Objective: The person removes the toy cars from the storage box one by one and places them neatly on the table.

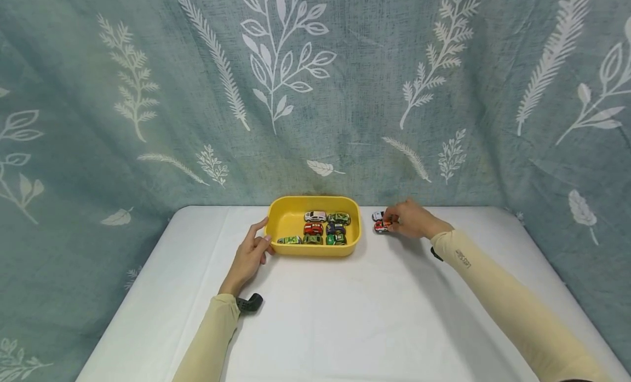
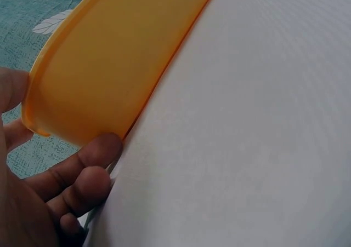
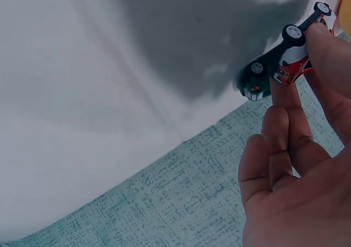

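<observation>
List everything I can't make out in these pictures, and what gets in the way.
Head: the red toy car's right end, covered by the right hand.
Head: fine markings on the green-and-white toy car in the yellow tray, too small.
Left wrist: the yellow tray's contents, hidden by its wall.
Left wrist: part of the left hand, cut off by the left edge.
Right wrist: most of the yellow tray, cut off at the upper right corner.

I see a yellow oblong plastic tray, a red-and-white toy car, a teal cloth curtain patterned with white leaves.
</observation>
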{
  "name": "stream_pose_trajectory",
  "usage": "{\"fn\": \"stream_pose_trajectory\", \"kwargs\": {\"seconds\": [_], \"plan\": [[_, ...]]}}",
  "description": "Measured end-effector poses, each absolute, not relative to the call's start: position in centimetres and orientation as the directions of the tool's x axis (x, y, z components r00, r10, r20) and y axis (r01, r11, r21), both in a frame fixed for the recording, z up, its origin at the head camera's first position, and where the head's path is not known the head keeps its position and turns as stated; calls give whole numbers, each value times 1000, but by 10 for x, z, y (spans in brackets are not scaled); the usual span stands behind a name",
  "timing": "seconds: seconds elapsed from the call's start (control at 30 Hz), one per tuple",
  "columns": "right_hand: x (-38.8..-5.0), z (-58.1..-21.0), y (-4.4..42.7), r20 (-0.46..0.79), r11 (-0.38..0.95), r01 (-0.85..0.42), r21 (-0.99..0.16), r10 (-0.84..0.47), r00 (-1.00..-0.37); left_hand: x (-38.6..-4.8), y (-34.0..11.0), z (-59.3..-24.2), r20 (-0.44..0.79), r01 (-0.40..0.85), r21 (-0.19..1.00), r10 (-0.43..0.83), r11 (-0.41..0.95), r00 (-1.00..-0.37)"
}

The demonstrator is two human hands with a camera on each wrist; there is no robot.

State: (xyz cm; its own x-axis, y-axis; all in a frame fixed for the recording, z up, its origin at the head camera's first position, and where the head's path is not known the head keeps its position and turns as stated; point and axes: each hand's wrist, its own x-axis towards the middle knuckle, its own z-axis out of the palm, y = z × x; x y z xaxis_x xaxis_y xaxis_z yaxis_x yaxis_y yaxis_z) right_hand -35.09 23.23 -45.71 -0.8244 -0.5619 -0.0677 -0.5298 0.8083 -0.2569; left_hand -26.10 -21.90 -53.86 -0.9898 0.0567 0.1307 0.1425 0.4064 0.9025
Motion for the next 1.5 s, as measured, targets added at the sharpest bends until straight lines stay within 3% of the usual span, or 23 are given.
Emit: {"fn": "stream_pose_trajectory", "kwargs": {"seconds": [0.43, 1.5], "plan": [[-351, -467, 231, -58, 828, -514, -225, -538, -841, -261, -220, -538, 123, 135, 905, 56, 402, -991], [-345, -460, 231, -49, 809, -506, -299, -542, -839, -260, -219, -537, 120, 133, 904, 58, 405, -991]]}}
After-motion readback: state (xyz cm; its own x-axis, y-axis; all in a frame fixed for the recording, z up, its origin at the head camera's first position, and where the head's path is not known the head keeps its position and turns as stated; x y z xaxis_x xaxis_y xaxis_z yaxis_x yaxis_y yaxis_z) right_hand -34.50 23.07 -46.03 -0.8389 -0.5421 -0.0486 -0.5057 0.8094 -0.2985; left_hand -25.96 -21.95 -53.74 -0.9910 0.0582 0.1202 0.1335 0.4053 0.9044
